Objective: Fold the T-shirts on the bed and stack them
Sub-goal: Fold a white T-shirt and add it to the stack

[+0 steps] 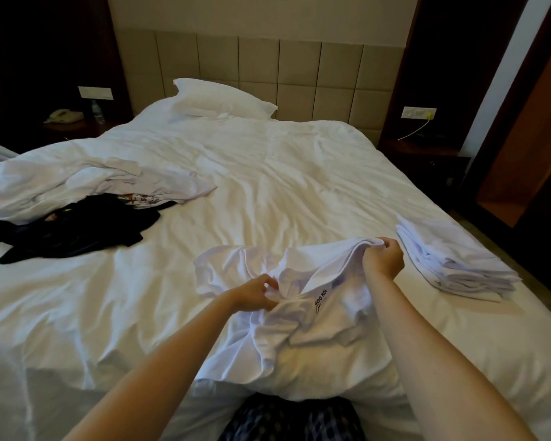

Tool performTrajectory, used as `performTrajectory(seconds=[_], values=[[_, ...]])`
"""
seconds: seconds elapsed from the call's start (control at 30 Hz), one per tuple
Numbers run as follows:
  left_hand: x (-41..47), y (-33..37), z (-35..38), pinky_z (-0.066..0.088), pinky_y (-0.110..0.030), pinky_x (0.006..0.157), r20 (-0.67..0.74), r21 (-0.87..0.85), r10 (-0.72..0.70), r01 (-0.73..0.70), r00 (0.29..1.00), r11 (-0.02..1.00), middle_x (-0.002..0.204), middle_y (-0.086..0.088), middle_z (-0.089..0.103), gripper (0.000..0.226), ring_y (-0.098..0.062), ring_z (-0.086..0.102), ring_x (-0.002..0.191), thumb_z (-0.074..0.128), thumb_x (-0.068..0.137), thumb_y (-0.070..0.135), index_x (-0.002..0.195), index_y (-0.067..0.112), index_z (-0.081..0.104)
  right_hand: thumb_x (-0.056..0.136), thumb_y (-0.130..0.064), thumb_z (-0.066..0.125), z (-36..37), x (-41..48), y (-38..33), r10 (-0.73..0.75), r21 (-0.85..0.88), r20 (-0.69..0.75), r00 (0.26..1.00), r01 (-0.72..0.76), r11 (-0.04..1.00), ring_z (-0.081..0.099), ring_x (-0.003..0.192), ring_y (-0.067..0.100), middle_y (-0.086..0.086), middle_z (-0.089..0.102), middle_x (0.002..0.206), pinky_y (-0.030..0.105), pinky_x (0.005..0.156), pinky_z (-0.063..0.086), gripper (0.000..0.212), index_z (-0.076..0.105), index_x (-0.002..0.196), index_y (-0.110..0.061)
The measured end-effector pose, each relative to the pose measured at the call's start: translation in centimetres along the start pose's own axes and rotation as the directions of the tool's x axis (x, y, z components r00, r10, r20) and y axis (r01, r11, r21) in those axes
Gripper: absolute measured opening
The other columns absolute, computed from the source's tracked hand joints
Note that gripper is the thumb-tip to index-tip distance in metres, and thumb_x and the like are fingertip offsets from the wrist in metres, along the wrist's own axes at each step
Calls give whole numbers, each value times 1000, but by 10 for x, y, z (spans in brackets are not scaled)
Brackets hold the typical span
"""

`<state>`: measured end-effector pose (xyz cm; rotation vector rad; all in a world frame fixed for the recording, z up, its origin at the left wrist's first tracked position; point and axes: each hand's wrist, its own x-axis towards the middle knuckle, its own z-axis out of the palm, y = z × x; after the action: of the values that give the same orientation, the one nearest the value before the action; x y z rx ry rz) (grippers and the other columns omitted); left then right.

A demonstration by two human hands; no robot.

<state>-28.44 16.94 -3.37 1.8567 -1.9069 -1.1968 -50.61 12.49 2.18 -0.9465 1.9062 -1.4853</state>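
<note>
A crumpled white T-shirt (pixel 312 316) with a small printed label lies near the front edge of the bed (pixel 268 173). My left hand (pixel 256 292) pinches a fold of it near the collar. My right hand (pixel 383 257) grips its upper edge and lifts it a little off the sheet. A stack of folded white T-shirts (pixel 452 259) sits at the bed's right edge, just right of my right hand. At the left lies a heap of unfolded white shirts (pixel 86 183) with a black garment (pixel 77 230) spread in front of it.
A white pillow (pixel 220 98) lies against the padded headboard (pixel 268 68). Dark nightstands flank the bed; the left one holds a telephone (pixel 62 116) and a bottle (pixel 97 111). A wall socket with a yellow cable (pixel 419 113) is at the right.
</note>
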Motion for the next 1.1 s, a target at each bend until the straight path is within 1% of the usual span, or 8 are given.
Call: performTrajectory(seconds=[0.1,0.27,0.43,0.63,0.73,0.83,0.97,1.1], values=[[2,3,6,36,-26,96,3,131,68,-68,998,989,128,-5,48,45,-20,46,117,70,83,24,122,18,50,96,-4,38,2,-4,4,-18,10,2,1000,18,1000,55,112,32,16,60,121,26,81,39,29,59,117,-2],[-1,6,-1,40,-24,77,-266,84,151,-133,952,988,101,-2,49,37,-18,47,90,72,80,18,103,17,43,94,-2,43,-1,2,4,-7,21,-18,1000,7,1000,57,110,33,17,62,119,27,78,39,27,63,112,-1],[-10,8,-34,40,-26,72,-628,-35,136,-202,767,979,89,-2,59,37,-20,56,82,68,82,17,116,18,52,90,-1,46,-2,6,2,-4,32,-28,1000,5,999,59,103,33,18,65,110,30,76,42,23,65,103,0],[-20,16,-82,35,-24,73,-745,-29,59,-121,664,992,98,-10,68,16,-23,58,92,57,90,19,98,12,70,86,4,41,5,7,-10,-35,40,-26,999,36,999,62,93,38,20,66,90,38,72,49,26,67,87,3],[-20,18,-98,34,-27,74,-718,0,45,-65,695,998,106,-15,63,19,-30,55,97,46,96,16,104,5,59,85,10,37,3,3,-23,-87,55,-35,996,89,995,60,95,40,24,66,95,44,78,49,33,69,92,4],[-23,17,-101,34,-30,66,-607,-35,37,-74,794,997,95,-12,54,8,-26,47,86,41,97,11,101,8,47,86,7,36,2,7,-28,-90,89,-20,996,92,992,63,87,38,18,68,94,40,77,51,37,69,100,-1],[-28,19,-89,36,-23,62,-372,-236,-16,-78,928,969,91,-6,49,20,-17,45,78,47,91,6,111,9,45,93,-1,31,2,11,-30,-50,123,45,998,44,991,54,51,22,7,58,77,15,39,46,33,63,94,-9],[-34,21,-90,43,-20,65,-307,-142,63,-111,950,984,84,-2,59,28,-14,54,78,63,67,29,91,14,62,98,-6,30,-4,15,-32,-24,156,24,999,20,988,53,48,18,9,57,90,11,32,38,27,56,91,-10]])
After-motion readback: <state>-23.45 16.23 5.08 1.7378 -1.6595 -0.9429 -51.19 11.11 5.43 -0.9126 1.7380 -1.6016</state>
